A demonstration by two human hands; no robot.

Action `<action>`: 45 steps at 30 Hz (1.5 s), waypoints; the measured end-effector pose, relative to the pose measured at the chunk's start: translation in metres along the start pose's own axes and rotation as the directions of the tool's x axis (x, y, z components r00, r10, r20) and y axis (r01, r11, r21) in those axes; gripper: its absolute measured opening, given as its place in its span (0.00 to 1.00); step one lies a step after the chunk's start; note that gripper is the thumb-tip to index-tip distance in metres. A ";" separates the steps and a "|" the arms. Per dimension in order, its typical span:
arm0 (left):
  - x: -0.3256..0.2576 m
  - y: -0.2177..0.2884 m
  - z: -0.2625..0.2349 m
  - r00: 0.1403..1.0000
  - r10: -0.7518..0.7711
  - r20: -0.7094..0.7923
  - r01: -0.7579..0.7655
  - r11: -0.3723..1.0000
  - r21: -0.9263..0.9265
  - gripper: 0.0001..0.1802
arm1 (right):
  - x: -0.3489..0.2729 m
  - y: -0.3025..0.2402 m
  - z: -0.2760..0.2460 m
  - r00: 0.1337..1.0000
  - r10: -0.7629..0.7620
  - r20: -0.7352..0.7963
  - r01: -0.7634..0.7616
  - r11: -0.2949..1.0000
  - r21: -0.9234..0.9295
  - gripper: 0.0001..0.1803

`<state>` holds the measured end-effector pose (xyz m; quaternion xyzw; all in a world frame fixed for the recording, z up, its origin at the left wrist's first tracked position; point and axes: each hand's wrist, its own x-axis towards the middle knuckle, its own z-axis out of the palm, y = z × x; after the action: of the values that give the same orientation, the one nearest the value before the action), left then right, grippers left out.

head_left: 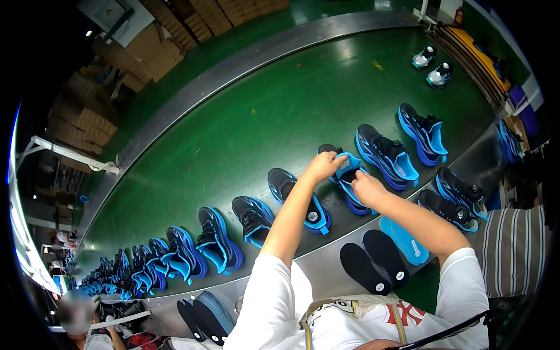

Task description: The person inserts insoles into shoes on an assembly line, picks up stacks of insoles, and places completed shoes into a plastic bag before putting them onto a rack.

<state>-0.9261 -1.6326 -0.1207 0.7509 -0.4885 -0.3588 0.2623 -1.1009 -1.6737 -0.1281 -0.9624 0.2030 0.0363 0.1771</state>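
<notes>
A black sports shoe with a bright blue lining and sole (348,176) sits on the long green-topped bench (233,122), straight in front of the person and directly between the two hands. Its long axis slants: toe away and to the left, heel nearer and to the right, with the opening toward the wearer. The left hand (322,165) is at the front of the opening, its fingers seemingly pinched on the tongue; the right hand (368,188) curls at the heelward side, but I can't tell whether it grips. So the left is nearer the toe, the right nearer the heel.

Matching shoes flank it closely, one at left (284,182) partly under the left forearm, another at right (382,153). More room lies beyond the toe, toward the far steel rim (195,105). On the near steel ledge (318,277) lie two black insoles (368,261) and a light blue insole (408,242).
</notes>
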 end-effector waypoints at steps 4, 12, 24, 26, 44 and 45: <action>-0.008 0.005 0.000 0.995 -0.095 -0.032 0.093 0.994 -0.055 0.27 | -0.007 -0.010 0.000 0.992 0.064 -0.105 -0.072 0.994 -0.082 0.12; -0.008 -0.002 0.007 0.991 -0.091 -0.102 0.081 0.993 -0.090 0.30 | 0.003 -0.010 -0.016 0.961 0.123 0.249 -0.102 0.990 -0.095 0.10; -0.006 -0.012 0.018 0.995 -0.047 -0.087 0.034 0.989 -0.144 0.27 | 0.030 0.001 0.010 0.925 0.076 0.372 -0.031 0.992 -0.126 0.09; -0.005 -0.012 0.018 0.996 -0.043 -0.081 0.031 0.989 -0.143 0.26 | 0.033 0.001 0.008 0.899 0.121 0.422 -0.073 0.989 -0.128 0.10; -0.011 -0.001 0.037 0.955 -0.190 -0.227 0.084 0.910 -0.407 0.27 | 0.056 0.005 0.006 0.612 0.001 0.791 0.380 0.877 -0.295 0.19; -0.013 0.000 0.044 0.938 -0.207 -0.277 0.086 0.916 -0.393 0.27 | 0.057 0.006 0.007 0.645 -0.018 0.764 0.366 0.884 -0.289 0.18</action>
<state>-0.9643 -1.6223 -0.1435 0.7689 -0.3050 -0.3407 0.4469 -1.0512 -1.6976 -0.1448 -0.8934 -0.0057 0.4477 0.0364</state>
